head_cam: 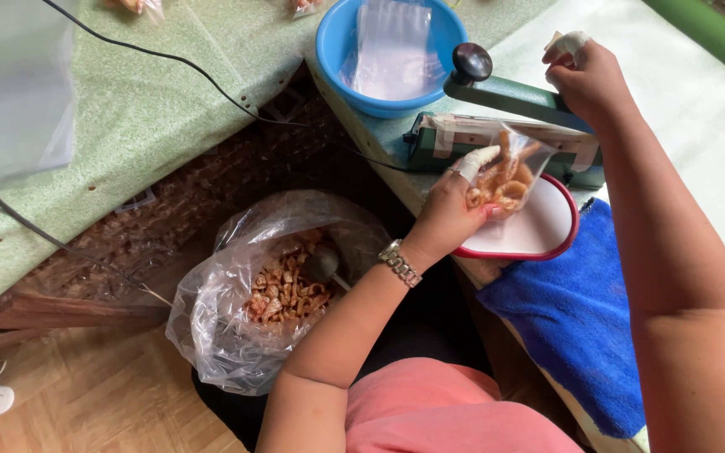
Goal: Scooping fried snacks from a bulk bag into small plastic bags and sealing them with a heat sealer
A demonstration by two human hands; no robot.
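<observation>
My left hand (456, 205) grips a small clear packet of orange dried snacks (507, 178), its open top laid on the green heat sealer (505, 138). A white bandage wraps that hand's forefinger. My right hand (587, 77) rests on the sealer's raised lever arm (513, 94), behind its black knob (472, 61). Under the packet sits a white plate with a red rim (539, 231).
A blue bowl (337, 50) holding empty clear bags stands behind the sealer. On the floor below, a large clear bag of orange snacks (274, 289) holds a scoop. A blue towel (572, 319) lies on the table edge. Black cables cross the green cloth (144, 101).
</observation>
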